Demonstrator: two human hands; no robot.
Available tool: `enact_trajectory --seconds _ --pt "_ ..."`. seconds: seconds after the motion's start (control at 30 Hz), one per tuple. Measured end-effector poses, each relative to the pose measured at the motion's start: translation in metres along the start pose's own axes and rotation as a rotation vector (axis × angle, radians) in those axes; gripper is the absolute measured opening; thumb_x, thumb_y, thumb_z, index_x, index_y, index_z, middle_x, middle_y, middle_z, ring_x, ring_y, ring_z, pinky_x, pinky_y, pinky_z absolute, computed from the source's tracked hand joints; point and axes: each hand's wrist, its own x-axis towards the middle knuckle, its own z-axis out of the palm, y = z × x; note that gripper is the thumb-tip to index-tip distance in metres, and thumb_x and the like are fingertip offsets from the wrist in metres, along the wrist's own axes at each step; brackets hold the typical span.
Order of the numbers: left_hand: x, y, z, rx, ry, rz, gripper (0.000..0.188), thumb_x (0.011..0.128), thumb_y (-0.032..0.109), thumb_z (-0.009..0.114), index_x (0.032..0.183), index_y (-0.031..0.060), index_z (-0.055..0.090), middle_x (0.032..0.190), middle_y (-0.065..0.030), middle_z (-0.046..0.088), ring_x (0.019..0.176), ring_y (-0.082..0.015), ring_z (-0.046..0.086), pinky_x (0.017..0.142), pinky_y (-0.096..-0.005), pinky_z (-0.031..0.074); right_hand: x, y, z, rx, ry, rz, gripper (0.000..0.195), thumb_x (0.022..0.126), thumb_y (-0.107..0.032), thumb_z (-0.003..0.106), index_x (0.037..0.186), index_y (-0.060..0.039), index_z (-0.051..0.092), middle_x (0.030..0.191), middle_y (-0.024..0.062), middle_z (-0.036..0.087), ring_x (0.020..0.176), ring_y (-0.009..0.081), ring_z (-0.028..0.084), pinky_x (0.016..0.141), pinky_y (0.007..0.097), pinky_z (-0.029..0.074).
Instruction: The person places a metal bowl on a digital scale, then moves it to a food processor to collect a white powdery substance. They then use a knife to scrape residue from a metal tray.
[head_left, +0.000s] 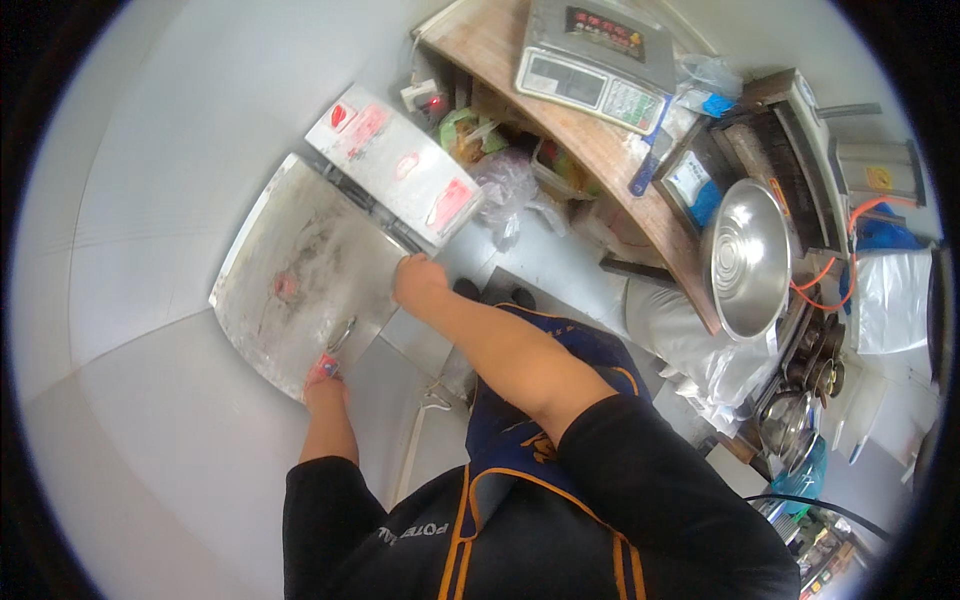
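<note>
A machine with a worn, stained steel lid (315, 270) stands before me at the left. The lid has a small metal handle (343, 334) and a reddish patch near its middle. My right hand (418, 283) is curled over the lid's near right corner. My left hand (326, 390) is at the near left corner, its fingers partly hidden. A small red and blue item (324, 366) lies at those fingers; I cannot tell whether it is held or stuck to the lid. Behind the lid, along its hinge, runs a white housing (397, 161) with worn red stickers.
A wooden table (480, 45) at the upper right bears a digital scale (592, 67) and a blue-handled tool (649, 161). A steel bowl (750, 259) sits at its near end. Plastic bags (510, 187) are under the table. Light panelled walls (150, 165) rise at the left.
</note>
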Motion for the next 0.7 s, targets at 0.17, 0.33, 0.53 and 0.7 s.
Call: enact_trajectory --seconds 0.17,0.33,0.53,0.7 --pt "-0.014 0.035 -0.007 -0.221 -0.002 -0.070 0.032 0.092 0.020 0.044 0.123 0.0153 0.051 0.119 -0.0008 0.056 0.113 -0.0146 0.049 0.096 -0.0269 0.040 0.002 0.004 0.002 -0.007 0.024 0.037 0.056 0.079 -0.038 0.066 0.112 0.0055 0.053 0.110 0.0227 0.058 0.094 0.0283 0.065 0.071 0.0367 0.055" --pt "-0.030 0.062 -0.017 -0.770 -0.096 -0.018 0.030 0.093 0.022 0.043 0.121 0.0151 0.053 0.118 -0.0033 0.056 0.110 -0.0144 0.051 0.095 -0.0282 0.040 0.008 0.006 0.015 0.004 0.090 0.088 0.043 0.080 -0.025 0.060 0.110 0.0054 0.055 0.108 0.0228 0.060 0.088 0.0296 0.067 0.069 0.0371 0.055" --pt "0.009 0.007 0.004 0.353 0.058 0.227 0.030 0.088 0.021 0.055 0.117 0.0151 0.057 0.110 -0.0047 0.059 0.101 -0.0175 0.055 0.092 -0.0321 0.042 0.009 -0.001 0.010 0.091 0.119 0.103 0.042 0.076 -0.023 0.065 0.108 0.0044 0.057 0.107 0.0219 0.059 0.090 0.0309 0.066 0.071 0.0371 0.055" --pt "-0.033 0.073 -0.031 0.331 0.002 0.008 0.031 0.087 0.023 0.053 0.116 0.0131 0.058 0.113 -0.0057 0.059 0.104 -0.0196 0.054 0.093 -0.0319 0.042 -0.001 -0.001 -0.005 0.143 0.040 0.131 0.046 0.073 -0.022 0.071 0.108 0.0047 0.057 0.108 0.0210 0.057 0.096 0.0320 0.064 0.074 0.0365 0.054"
